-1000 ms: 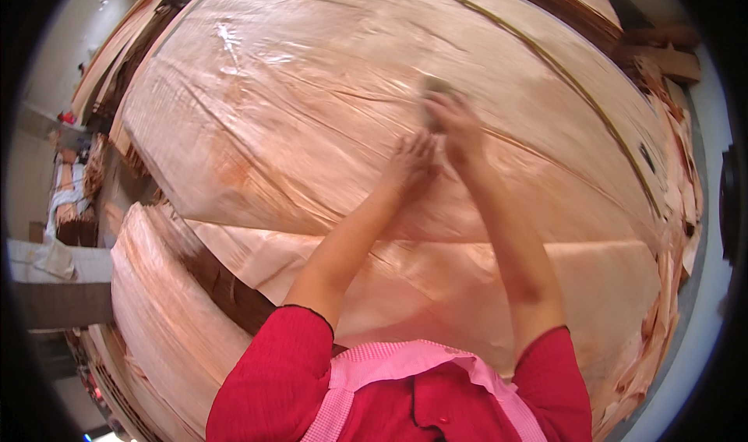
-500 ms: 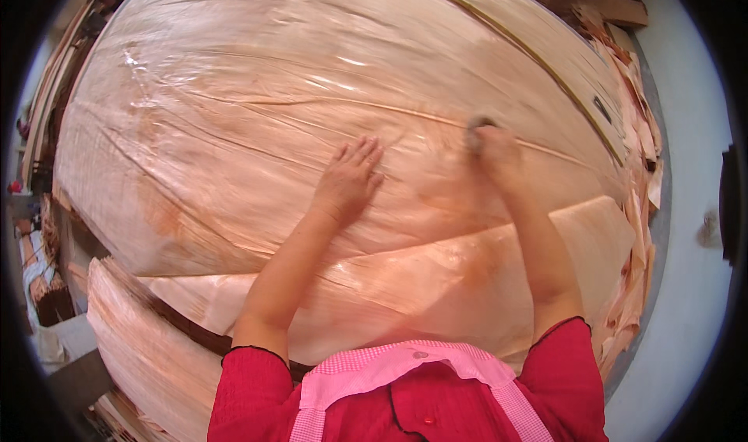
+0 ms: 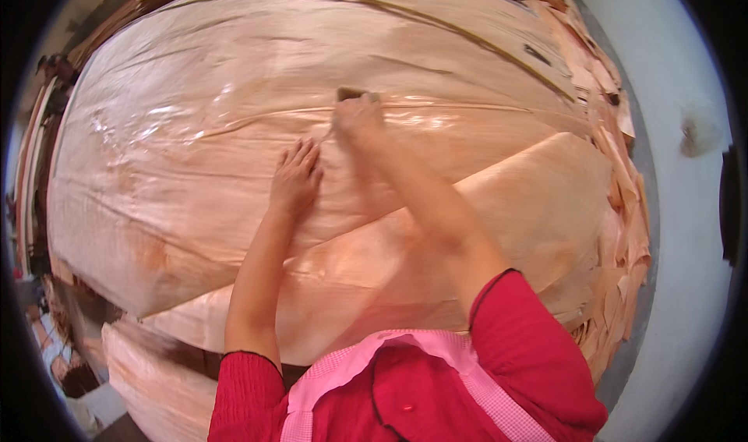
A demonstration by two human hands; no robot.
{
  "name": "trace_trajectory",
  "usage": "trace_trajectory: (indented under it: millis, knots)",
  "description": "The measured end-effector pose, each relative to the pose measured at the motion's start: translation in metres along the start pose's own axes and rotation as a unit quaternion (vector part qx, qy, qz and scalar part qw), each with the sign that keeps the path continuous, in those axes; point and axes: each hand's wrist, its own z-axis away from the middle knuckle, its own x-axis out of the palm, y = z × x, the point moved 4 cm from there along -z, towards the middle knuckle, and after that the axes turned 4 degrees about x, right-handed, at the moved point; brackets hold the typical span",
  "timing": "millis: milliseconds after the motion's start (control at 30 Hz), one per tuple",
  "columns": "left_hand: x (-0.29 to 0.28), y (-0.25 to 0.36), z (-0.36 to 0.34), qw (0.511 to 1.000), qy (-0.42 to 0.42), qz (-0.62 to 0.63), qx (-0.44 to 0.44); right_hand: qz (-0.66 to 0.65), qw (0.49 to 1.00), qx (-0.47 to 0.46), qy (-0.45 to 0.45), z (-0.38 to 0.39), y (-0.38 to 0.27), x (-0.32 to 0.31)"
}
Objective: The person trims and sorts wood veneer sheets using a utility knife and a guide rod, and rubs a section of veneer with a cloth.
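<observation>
A broad, thin, pinkish-tan sheet that looks like wood veneer spreads under both hands, shiny and wrinkled in places. My left hand lies flat on it, fingers stretched out and slightly apart. Ahead and to the right, my right hand is closed round a small dark flat-edged tool; most of the tool is hidden by the fingers, so its exact kind does not show. The tool is at a long raised crease in the sheet. Nearer my body, a slanting flap of sheet overlaps the surface.
A long narrow olive strip curves across the far side, with a small dark object beside its right end. Ragged veneer scraps line the right edge, next to a pale wall. Another sheet lies at lower left.
My right hand has swept left and away from me with the tool, ending close to my left hand. The view has turned and shifted; my left hand stays flat on the sheet.
</observation>
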Motion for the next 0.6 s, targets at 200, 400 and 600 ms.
trace_trajectory:
  millis: [200,400,600]
  knots:
    - [-0.016,-0.038,-0.042,0.996,0.029,-0.003,-0.087,-0.127,0.97,-0.108,0.174,0.035,0.074,0.021]
    - [-0.011,-0.059,-0.033,0.982,-0.044,-0.115,-0.145,-0.201,0.976,-0.013,0.086,0.011,-0.016,-0.038]
    - [0.01,-0.05,-0.041,0.978,-0.088,-0.126,-0.141,-0.313,0.94,-0.131,-0.02,-0.041,-0.063,0.02]
